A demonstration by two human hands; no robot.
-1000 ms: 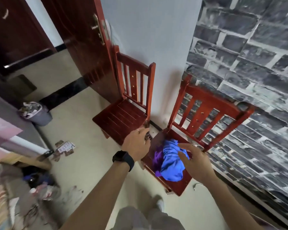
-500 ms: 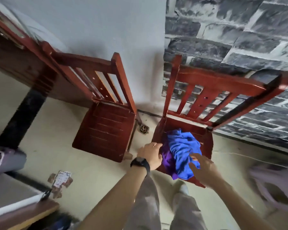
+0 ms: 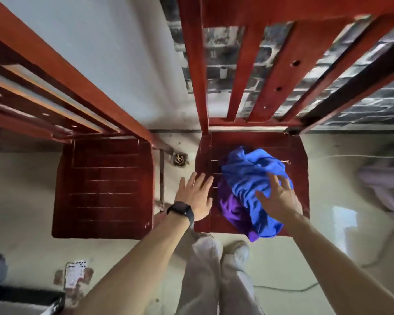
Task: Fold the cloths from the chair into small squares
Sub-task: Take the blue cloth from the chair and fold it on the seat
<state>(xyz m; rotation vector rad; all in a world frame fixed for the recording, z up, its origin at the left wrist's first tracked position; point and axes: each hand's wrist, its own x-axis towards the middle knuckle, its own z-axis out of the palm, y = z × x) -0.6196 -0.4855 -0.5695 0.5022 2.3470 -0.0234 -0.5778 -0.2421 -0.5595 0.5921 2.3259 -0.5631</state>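
A crumpled blue cloth (image 3: 251, 178) lies on the seat of the right red wooden chair (image 3: 248, 139). A purple cloth (image 3: 231, 206) shows from under its left and front side. My right hand (image 3: 279, 197) is spread above the near right part of the blue cloth, fingers straight, holding nothing. My left hand (image 3: 195, 194), with a black watch on the wrist, is flat and open over the chair seat's left edge, just left of the purple cloth.
A second red chair (image 3: 102, 187) stands to the left with a bare seat. A floor drain (image 3: 180, 159) sits between the chairs. My feet (image 3: 221, 251) are at the right chair's front edge. A cable (image 3: 289, 289) runs on the floor at right. Papers (image 3: 74, 272) lie lower left.
I have come close and now look straight down on the chairs. Both hands have opened out, the left one moving from the chair's corner to the seat's left edge.
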